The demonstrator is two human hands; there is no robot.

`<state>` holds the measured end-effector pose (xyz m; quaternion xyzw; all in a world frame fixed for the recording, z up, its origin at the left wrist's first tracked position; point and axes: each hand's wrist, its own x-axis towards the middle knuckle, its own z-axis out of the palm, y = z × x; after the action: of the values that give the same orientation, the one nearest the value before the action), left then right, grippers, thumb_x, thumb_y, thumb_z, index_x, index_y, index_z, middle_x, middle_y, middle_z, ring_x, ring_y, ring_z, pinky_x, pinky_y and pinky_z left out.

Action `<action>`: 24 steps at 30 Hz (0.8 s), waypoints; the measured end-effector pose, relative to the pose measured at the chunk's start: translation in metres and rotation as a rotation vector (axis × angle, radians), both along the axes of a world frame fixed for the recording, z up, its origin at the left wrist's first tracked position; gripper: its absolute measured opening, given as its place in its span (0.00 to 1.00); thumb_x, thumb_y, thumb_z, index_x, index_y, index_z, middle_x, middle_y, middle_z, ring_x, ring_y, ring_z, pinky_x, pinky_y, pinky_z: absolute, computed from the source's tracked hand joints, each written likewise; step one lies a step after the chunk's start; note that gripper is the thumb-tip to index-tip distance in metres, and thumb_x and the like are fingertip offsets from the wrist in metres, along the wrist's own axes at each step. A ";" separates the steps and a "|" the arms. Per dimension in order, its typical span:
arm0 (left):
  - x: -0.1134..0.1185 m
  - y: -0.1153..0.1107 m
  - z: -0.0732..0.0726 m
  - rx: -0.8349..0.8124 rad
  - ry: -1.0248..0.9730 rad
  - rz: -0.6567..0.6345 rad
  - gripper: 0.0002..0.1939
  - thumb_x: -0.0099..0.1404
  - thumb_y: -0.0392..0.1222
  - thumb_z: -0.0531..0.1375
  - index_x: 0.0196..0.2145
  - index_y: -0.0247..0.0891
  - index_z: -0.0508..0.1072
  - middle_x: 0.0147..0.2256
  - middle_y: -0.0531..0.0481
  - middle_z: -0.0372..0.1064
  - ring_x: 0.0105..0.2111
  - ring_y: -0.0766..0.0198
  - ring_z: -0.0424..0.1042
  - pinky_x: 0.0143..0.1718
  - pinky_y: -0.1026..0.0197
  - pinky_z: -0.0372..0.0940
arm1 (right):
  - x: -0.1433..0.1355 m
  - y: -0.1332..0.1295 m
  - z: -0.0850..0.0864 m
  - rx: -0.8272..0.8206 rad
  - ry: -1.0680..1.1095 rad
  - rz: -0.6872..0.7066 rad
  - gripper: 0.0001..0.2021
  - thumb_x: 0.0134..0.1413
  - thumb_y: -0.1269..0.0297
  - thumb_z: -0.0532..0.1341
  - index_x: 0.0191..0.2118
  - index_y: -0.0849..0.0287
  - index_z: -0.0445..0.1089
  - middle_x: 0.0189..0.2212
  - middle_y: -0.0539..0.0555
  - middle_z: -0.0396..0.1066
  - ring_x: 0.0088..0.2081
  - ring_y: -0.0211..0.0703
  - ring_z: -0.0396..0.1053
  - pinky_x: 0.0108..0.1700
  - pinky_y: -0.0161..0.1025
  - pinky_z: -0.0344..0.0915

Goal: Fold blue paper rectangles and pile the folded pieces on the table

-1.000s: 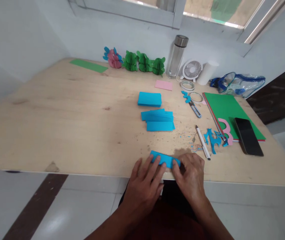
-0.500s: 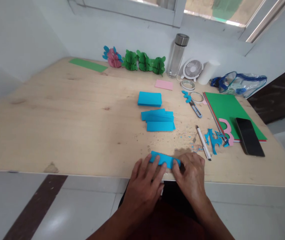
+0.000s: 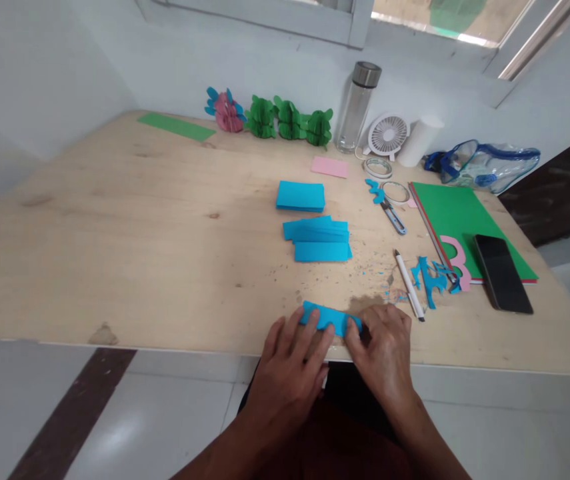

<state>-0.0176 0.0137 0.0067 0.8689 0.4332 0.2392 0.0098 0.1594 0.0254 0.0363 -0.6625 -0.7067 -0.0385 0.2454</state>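
Note:
A blue strip of paper (image 3: 333, 322) lies at the front edge of the table, with both hands on it. My left hand (image 3: 289, 360) rests with fingers spread, its fingertips pressing the strip's left and middle part. My right hand (image 3: 382, 343) is closed at the strip's right end, thumb on top and the other fingers curled around or beside it. Farther back lie several loose blue strips (image 3: 321, 251), overlapping one another. Behind those is a neat stack of blue paper (image 3: 300, 196).
To the right are a white pen (image 3: 409, 285), blue scraps (image 3: 433, 283), a cutter (image 3: 393, 217), tape rolls (image 3: 377, 168), a green sheet (image 3: 465, 217) and a phone (image 3: 503, 273). Along the wall stand green paper figures (image 3: 289, 120), a bottle (image 3: 358, 107) and a fan (image 3: 389, 135).
The camera view has shifted very slightly. Both hands and the blue strip keep the same pose.

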 end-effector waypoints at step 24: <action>0.004 0.001 -0.004 0.099 0.072 0.038 0.23 0.67 0.45 0.53 0.59 0.41 0.64 0.58 0.37 0.62 0.59 0.45 0.60 0.58 0.43 0.52 | 0.004 -0.001 0.004 -0.035 -0.034 -0.050 0.13 0.60 0.61 0.54 0.24 0.56 0.61 0.24 0.51 0.66 0.33 0.46 0.61 0.41 0.44 0.52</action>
<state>-0.0139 0.0150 0.0023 0.8680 0.4373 0.2289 -0.0533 0.1630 0.0241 0.0404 -0.6834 -0.6945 -0.0437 0.2206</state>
